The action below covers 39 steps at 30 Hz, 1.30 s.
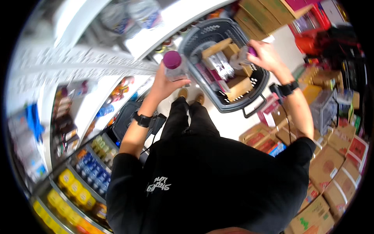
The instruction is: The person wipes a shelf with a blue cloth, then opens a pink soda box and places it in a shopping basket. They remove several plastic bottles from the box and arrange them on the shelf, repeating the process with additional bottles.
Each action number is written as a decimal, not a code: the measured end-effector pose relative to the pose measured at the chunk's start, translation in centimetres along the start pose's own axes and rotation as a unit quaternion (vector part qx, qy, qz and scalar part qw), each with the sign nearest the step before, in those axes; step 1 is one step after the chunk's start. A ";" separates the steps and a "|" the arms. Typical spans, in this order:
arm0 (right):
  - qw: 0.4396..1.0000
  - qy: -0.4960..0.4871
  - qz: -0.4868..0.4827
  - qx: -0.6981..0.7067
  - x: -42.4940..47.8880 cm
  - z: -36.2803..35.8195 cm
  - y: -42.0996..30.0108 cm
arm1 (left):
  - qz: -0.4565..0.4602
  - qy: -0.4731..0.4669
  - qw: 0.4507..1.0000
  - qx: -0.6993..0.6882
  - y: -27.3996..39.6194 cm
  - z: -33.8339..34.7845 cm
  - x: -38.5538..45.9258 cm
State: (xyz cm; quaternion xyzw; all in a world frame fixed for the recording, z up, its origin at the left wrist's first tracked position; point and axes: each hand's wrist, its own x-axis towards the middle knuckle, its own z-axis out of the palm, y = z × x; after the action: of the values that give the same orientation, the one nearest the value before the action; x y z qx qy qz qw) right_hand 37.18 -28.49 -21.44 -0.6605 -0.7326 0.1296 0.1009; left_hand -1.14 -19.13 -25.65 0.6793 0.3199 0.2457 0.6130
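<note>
My left hand [165, 83] is closed around a clear container with a purple lid [172, 60], held upright beside the left side of a grey plastic basket [201, 89]. Over the basket's right edge, my right hand [266, 55] grips a second clear container by its purple lid [252, 51]; its clear body [240, 56] points left over the basket. Inside the basket is an opened cardboard box [239, 87] with a silvery, clear-wrapped item [223, 65] in it. The handle [258, 108] of the basket hangs toward me.
White shelves [175, 17] with bottles run along the left. Yellow-labelled drinks [74, 187] and blue bottles [93, 172] fill racks at lower left. Cardboard boxes [327, 158] are stacked at right, more [263, 14] behind the basket. A dark basket [127, 117] stands left of my legs.
</note>
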 end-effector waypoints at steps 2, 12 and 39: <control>1.000 -0.018 -0.013 0.003 0.9 -3.8 -4.1 | -0.015 0.020 0.998 -0.056 0.8 -1.9 -3.1; 0.975 0.038 -0.175 0.133 6.0 -4.5 -30.6 | -0.024 0.117 0.991 -0.058 3.7 -13.3 -18.2; 0.948 0.052 -0.296 0.101 27.6 12.2 -61.3 | 0.099 0.345 0.925 0.126 -8.7 -45.1 -23.0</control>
State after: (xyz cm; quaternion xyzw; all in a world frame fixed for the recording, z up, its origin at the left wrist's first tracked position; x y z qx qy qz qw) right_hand -27.37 -7.49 -13.77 -0.4062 -0.8720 0.1322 0.2391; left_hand -50.56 -5.20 -27.20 0.6521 0.4710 0.4823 0.3470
